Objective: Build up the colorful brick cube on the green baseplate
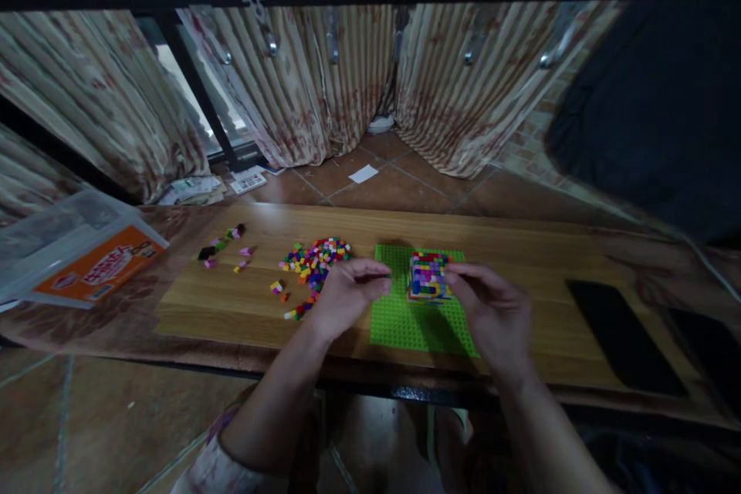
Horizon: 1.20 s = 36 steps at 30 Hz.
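a patterned sleeve (223, 471) covers the left forearm at the bottom of the view, and both forearms reach over the near edge of the wooden tabletop (524, 247). the left hand (347, 297) has its fingers (370, 274) curled and almost closed, their tips at or just beside the left side of a block of tiny multicoloured plastic bricks (428, 278). the right hand (492, 312) comes in from the other side, its fingers (463, 278) bent and slightly parted against the block's right side. i cannot tell whether either hand has real hold of it, and the hands hide part of its sides. the block sits on a bright green studded baseplate (402, 332), towards the far edge. it should be light and stiff, but the small joints may be fragile, so low on 2 opposite sides looks the safest hold. left of the plate lies a heap of loose bricks (316, 266), with smaller scattered bricks (225, 243) nearer the left end. a clear plastic box (63, 231) with an orange label (101, 266) is cut off at the left edge, and 2 black slabs (625, 340) lie towards the right end, too dark to identify. beyond the far edge are a tiled floor (394, 189), scattered papers (194, 189) and striped floral curtains (301, 77)
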Motion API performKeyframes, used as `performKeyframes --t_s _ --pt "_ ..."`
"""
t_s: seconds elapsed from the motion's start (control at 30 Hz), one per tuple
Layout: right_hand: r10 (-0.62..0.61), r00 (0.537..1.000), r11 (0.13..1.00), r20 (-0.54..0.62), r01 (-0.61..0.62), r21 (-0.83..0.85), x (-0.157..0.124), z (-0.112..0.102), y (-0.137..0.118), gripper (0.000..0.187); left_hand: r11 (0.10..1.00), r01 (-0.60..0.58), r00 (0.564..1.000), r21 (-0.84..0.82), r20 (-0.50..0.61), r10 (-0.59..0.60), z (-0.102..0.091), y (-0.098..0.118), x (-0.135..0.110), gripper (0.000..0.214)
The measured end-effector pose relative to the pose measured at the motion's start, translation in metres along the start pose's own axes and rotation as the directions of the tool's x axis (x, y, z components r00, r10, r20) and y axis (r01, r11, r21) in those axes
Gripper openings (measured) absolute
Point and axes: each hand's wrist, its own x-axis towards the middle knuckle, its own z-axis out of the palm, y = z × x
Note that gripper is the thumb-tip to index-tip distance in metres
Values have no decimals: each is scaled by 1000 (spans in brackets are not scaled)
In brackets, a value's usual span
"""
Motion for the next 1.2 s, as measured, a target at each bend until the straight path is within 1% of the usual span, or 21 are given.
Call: performKeyframes --t_s 0.07,0.13,0.17,0.23,0.33,0.47,0.53,0.6,0.7,0.77,0.8,0.87,0.93,1.0,1.1,1.2 --pt "-79 987 995 138 87 -55 -5 1 -4 7 982 87 996 -169 18 -85 13 1 -2 25" --pt "-141 958 981 251 170 -96 -8 2 -5 10 955 150 989 -258 48 -142 22 3 -4 29" --pt "-163 945 972 285 203 -115 -8 2 -5 11 945 169 985 -280 65 -157 25 4 -4 29" --pt "-192 926 954 324 254 -160 -8 2 -4 14 939 187 981 -290 104 -164 29 4 -5 29" --pt "-210 913 932 351 295 -212 -7 0 -4 13 945 185 977 -271 155 -147 30 3 -4 27" --pt "-238 893 921 382 333 -204 -6 -2 -6 10 951 184 974 -250 173 -143 32 3 -4 27" --pt "-235 892 922 386 330 -201 -7 -3 -7 10 954 184 974 -236 174 -144 33 4 -4 28" --pt "-224 911 934 347 303 -192 -5 -6 -5 10 963 176 976 -202 162 -145 34 5 -4 27" --pt "-173 967 963 186 206 -175 1 -16 3 10 980 141 988 -139 89 -130 34 6 -1 25" --pt "-78 995 982 63 88 -169 7 -23 11 13 987 111 994 -119 18 -110 33 5 1 23" --pt "-17 1000 987 17 20 -159 9 -26 14 15 988 102 995 -113 -12 -104 33 4 3 22" --pt "97 995 987 -32 -101 -123 12 -31 20 20 991 94 993 -93 -57 -100 32 0 5 20" --pt "169 985 981 -32 -171 -93 12 -31 23 22 994 90 992 -56 -84 -95 31 -5 8 19" --pt "202 979 976 -10 -202 -87 10 -29 24 22 997 78 992 -13 -95 -79 32 -9 9 18" --pt "208 978 974 25 -204 -99 7 -25 26 21 998 52 995 38 -86 -48 34 -13 10 16" --pt "190 981 977 31 -186 -107 7 -23 28 19 998 24 998 65 -64 -20 35 -16 11 14"
